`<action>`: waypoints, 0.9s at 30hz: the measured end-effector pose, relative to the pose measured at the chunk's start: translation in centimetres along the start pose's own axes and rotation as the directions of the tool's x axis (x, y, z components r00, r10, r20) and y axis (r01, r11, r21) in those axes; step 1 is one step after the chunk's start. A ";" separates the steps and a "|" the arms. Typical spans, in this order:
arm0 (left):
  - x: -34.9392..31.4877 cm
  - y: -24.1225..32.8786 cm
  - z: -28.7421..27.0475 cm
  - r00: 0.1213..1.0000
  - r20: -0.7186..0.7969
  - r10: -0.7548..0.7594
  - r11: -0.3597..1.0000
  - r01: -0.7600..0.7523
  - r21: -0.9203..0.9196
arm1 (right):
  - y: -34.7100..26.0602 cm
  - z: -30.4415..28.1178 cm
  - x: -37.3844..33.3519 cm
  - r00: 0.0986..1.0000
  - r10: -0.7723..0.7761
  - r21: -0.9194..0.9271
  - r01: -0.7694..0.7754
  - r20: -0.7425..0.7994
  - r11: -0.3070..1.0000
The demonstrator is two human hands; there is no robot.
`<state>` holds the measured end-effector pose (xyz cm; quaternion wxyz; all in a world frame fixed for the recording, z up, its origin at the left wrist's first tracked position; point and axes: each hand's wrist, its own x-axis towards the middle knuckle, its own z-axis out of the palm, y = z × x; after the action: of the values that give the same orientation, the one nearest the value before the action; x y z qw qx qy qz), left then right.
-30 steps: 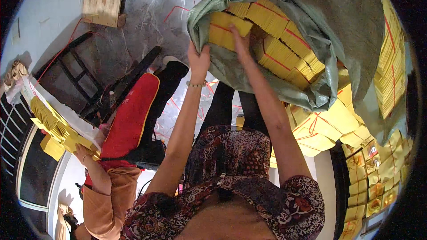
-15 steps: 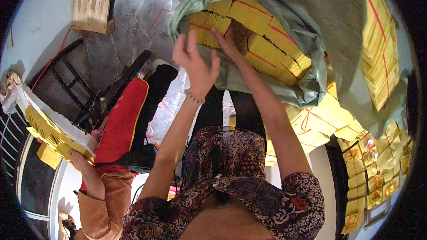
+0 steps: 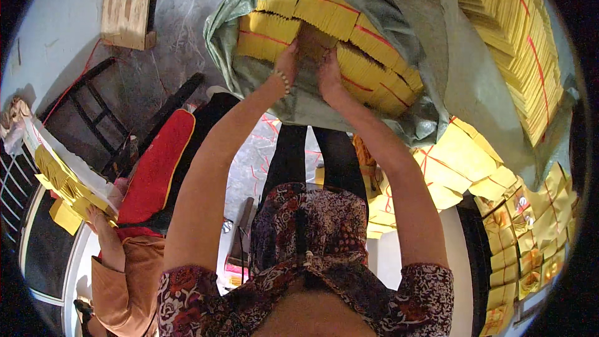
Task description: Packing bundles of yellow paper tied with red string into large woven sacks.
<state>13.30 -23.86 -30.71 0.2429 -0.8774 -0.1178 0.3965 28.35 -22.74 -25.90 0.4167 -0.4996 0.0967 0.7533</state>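
Observation:
A large green woven sack lies with its mouth turned toward me, packed with stacked yellow paper bundles tied with red string. Between the bundles is a dark gap. Into the gap's left side reaches my left hand, a beaded bracelet at its wrist, its fingers stretched along the left bundle and partly hidden. My right hand is at the gap's right side, fingers against the edge of the right bundle. The two hands face each other, apart, with no loose thing seen between them.
Another sack of yellow bundles stands at the right. More yellow paper bundles lie below it. At the left, a co-worker's hand touches yellow paper stacks beside a red cushion-like piece. A wooden pallet leans behind.
My left hand, raised with fingers spread before, has moved forward into the sack's mouth. My right hand has drawn back a little along the gap. The sack appears shifted left in view.

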 end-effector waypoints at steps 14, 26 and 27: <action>-0.8 -3.1 -4.3 0.986 0.079 -0.145 0.568 0.148 -0.810 | -5.5 -1.9 -8.2 0.655 -0.055 -0.535 0.563 0.754 -0.630; 5.8 -2.5 -8.5 0.898 0.427 -0.103 -0.898 0.100 -0.428 | -20.5 -12.8 -18.7 0.651 -0.759 -0.949 -0.250 -0.018 -0.192; 6.0 -1.3 -5.8 0.890 0.404 -0.213 -0.797 0.081 -0.598 | -20.5 -13.1 -17.7 0.774 -0.631 -0.954 -0.223 -0.049 -0.199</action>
<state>21.57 -22.30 -30.63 -0.6333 -0.4876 -0.5968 -0.0709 54.67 -26.49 -11.94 -0.0319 -0.8274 -0.4844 0.2824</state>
